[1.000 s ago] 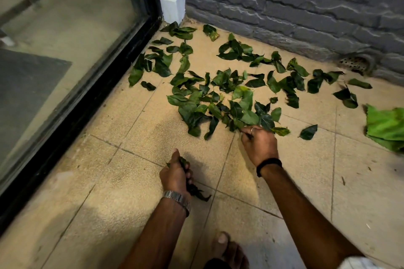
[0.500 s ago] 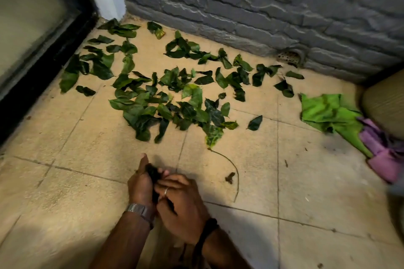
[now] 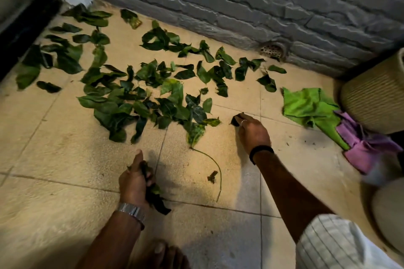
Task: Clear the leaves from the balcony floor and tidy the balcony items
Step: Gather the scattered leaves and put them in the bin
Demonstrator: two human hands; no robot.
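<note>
Leaves scattered on tiled balcony floor (image 3: 65, 159), both hands at floor level.
Left hand (image 3: 133, 183) grips a bunch of leaves (image 3: 153, 194); right hand (image 3: 253, 132) pinches a single dark leaf (image 3: 235, 120). Loose leaves (image 3: 140, 98) lie beyond; green cloth (image 3: 308, 107) beside purple cloth (image 3: 365, 148).

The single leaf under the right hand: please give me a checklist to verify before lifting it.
1. Right hand fingers pinch the single leaf: ok.
2. Leaf is apart from the leaf pile: ok.
3. Left hand grips the leaf bunch: ok.
4. Room in the left hand for one more: cannot tell.
5. Long stem lies clear of both hands: ok.
6. Floor cleared of leaves: not ok.
</note>
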